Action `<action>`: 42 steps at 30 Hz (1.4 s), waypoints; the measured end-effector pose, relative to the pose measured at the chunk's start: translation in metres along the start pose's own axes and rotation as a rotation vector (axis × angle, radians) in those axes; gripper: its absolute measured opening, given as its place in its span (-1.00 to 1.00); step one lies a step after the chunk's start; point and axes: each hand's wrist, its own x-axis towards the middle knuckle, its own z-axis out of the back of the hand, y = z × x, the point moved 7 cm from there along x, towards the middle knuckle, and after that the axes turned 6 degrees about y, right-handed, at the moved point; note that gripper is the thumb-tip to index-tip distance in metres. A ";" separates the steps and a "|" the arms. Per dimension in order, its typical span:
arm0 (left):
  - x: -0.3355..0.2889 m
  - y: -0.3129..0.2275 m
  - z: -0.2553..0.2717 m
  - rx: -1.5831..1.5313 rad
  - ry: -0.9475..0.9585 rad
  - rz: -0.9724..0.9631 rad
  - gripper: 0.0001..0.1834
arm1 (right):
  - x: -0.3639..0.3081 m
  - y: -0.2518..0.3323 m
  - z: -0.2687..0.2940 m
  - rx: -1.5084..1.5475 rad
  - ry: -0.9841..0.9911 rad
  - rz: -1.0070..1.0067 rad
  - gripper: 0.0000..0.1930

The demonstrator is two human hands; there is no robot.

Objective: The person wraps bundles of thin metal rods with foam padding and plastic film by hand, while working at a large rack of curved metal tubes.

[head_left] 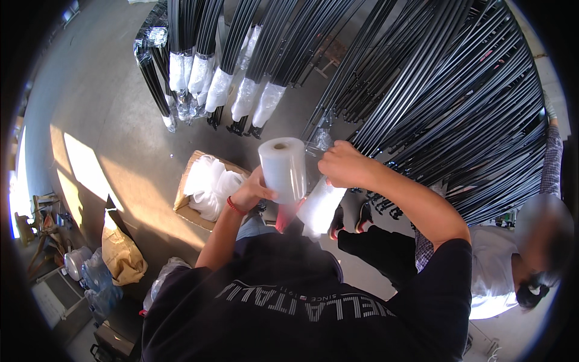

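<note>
My left hand (250, 192) is wrapped round the side of an upright roll of clear stretch film (282, 172), whose cardboard core shows at the top. Close by on the right, my right hand (342, 166) is closed at the upper end of a glossy white plastic wrapping (322, 210). That wrapping slants down toward my body; whether anything is inside it, I cannot tell. Just beyond my hands, a piece of clear film (322, 140) clings near the ends of black rods.
Film-wrapped bundles of black rods (268, 99) stand ahead, and many loose rods (458, 102) fill the right. A cardboard box (192, 205) of white plastic stands left. Another person (494, 265) is at the right. A paper sack (120, 253) and water jugs (96, 271) stand lower left.
</note>
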 end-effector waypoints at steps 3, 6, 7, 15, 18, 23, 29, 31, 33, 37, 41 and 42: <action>0.012 -0.006 -0.013 0.223 -0.015 0.015 -0.06 | 0.001 -0.001 0.000 0.020 -0.002 -0.003 -0.77; 0.012 0.003 -0.017 0.122 -0.143 -0.033 -0.01 | 0.002 -0.002 0.000 0.032 -0.003 -0.013 -0.77; 0.010 0.004 -0.016 0.052 -0.192 -0.035 0.02 | 0.002 -0.002 0.000 0.026 -0.007 -0.013 -0.76; 0.014 0.003 -0.017 -0.100 0.042 0.055 -0.11 | -0.002 -0.001 0.003 0.051 -0.056 -0.014 -0.84; 0.024 0.006 -0.013 -0.147 0.080 0.022 -0.08 | -0.006 0.003 0.006 0.023 -0.154 0.039 -0.94; 0.031 -0.006 -0.026 -0.173 0.124 -0.090 -0.02 | -0.014 0.009 0.007 -0.070 -0.322 0.046 -0.92; 0.029 -0.023 -0.036 -0.006 0.092 -0.070 -0.01 | -0.034 0.009 0.011 -0.055 -0.633 -0.011 -0.90; 0.029 -0.028 -0.049 -0.018 0.093 -0.081 0.00 | -0.033 0.005 0.009 -0.028 -0.670 -0.037 -0.90; 0.027 -0.025 -0.048 0.176 0.098 -0.077 0.00 | -0.033 0.001 0.009 0.015 -0.684 -0.045 -0.89; 0.026 -0.030 -0.064 0.359 0.092 -0.052 -0.02 | -0.037 -0.002 0.010 0.069 -0.665 -0.030 -0.86; 0.025 -0.027 -0.062 0.360 0.067 -0.007 0.00 | -0.031 -0.003 0.002 0.042 -0.530 0.000 -0.92; 0.024 -0.026 -0.060 0.330 0.060 0.004 0.01 | -0.028 -0.004 0.001 0.039 -0.472 0.011 -0.93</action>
